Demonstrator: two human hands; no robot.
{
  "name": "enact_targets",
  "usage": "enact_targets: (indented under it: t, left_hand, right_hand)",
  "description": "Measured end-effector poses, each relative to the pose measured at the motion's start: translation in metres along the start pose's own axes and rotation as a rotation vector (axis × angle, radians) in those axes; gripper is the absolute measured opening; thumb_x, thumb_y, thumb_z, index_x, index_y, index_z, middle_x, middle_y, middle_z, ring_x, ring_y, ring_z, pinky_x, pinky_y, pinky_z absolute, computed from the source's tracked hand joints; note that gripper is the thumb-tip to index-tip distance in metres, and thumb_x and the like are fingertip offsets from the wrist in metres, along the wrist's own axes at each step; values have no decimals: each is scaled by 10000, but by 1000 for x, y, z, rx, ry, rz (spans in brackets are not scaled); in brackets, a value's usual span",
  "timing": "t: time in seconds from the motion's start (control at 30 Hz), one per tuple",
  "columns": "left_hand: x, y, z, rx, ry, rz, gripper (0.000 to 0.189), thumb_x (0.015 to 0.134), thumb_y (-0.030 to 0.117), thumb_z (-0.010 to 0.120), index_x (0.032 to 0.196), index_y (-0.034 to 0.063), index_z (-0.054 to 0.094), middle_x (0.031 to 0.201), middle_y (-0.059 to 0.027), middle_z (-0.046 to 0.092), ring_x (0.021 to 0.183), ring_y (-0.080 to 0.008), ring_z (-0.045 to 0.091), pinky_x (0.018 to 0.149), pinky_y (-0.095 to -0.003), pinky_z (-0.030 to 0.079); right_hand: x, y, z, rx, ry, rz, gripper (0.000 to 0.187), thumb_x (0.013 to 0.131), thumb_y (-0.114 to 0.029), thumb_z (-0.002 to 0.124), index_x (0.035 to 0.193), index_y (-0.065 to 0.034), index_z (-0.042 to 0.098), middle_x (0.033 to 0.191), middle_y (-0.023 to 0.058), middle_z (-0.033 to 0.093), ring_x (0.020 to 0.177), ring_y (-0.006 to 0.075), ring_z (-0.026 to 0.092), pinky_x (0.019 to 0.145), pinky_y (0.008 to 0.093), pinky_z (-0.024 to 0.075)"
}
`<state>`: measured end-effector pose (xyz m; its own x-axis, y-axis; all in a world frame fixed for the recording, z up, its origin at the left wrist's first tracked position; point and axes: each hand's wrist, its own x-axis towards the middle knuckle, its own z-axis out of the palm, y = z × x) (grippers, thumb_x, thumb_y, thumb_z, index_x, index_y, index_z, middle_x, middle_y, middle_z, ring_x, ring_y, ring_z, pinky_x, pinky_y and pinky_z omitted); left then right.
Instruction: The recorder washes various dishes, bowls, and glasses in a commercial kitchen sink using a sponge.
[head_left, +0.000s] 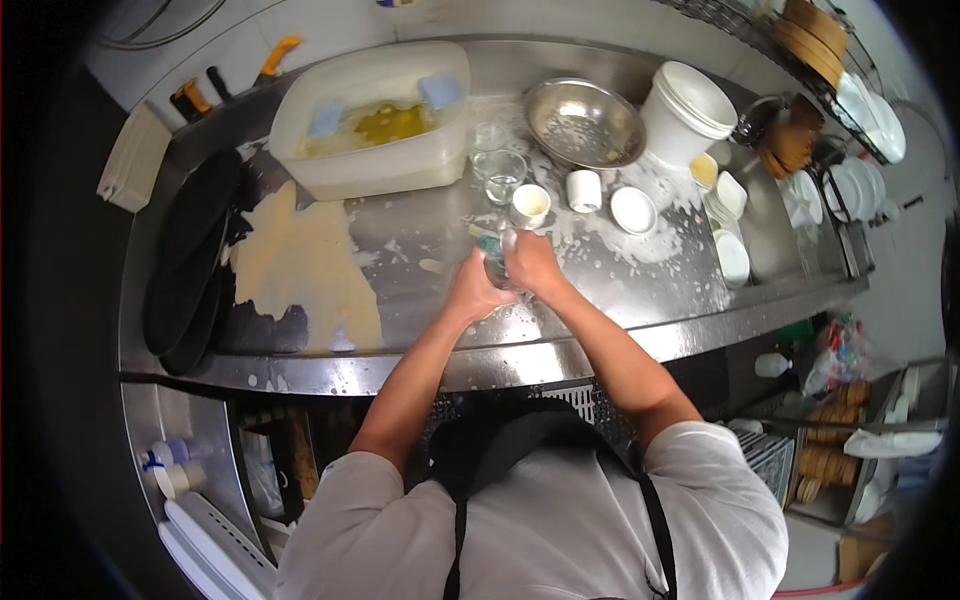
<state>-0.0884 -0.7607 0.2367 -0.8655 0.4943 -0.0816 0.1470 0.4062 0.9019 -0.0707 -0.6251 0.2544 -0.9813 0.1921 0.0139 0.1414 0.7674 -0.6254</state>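
My left hand (474, 289) and my right hand (532, 261) meet over the wet steel counter, near its front edge. Between them is a clear drinking glass (495, 271), mostly hidden by the fingers. A green and yellow scouring sponge (490, 246) is pressed against it; I cannot tell which fingers grip the sponge. Just beyond the hands stands a small white cup (530, 205) with pale contents. A second white cup (584, 191) and a white saucer (634, 211) sit to its right. Several clear glasses (502, 176) are grouped behind.
A translucent tub (375, 176) holds yellowish soapy liquid and blue sponges. Behind the cups are a steel bowl (585, 124) and a white bucket (679, 120). Black oval trays (187, 255) lean at left beside a beige spill (300, 262). Stacked dishes (726, 199) line the sink (772, 232).
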Motion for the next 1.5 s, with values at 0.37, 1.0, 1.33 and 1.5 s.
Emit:
enact_targets:
  t: [0.37, 1.0, 1.33, 1.5]
  left_hand:
    - [5, -14, -26, 75, -213, 446, 755, 489, 196, 756, 1179, 62, 480, 1046, -184, 599, 968, -364, 575, 859, -406, 460]
    - [7, -9, 17, 62, -357, 493, 770, 543, 135, 782, 1225, 47, 437, 1137, -167, 558, 1031, -321, 559, 894, -392, 442]
    - [51, -6, 124, 451, 20, 490, 608, 650, 86, 703, 1186, 6, 428, 1066, -182, 548, 1024, -327, 526, 885, -391, 427]
    - [81, -24, 76, -262, 541, 131, 689, 658, 12, 654, 1266, -22, 332, 1263, -191, 413, 1156, -271, 432, 968, -370, 358]
  right_hand:
    - [-41, 23, -4, -190, -212, -600, 229, 732, -68, 615, 959, -50, 593, 996, 135, 571, 972, 310, 533, 858, 441, 362]
    - [-69, 53, -3, -279, -153, -466, 326, 642, -52, 637, 967, -58, 623, 1015, 170, 609, 962, 336, 568, 855, 416, 421]
    - [-41, 77, -97, -533, 133, -128, 386, 639, -149, 733, 974, -53, 568, 832, 173, 642, 859, 347, 612, 749, 412, 479]
    - [-46, 91, -132, -175, 495, -92, 302, 705, -208, 742, 905, -41, 589, 828, 159, 644, 795, 314, 624, 686, 387, 490]
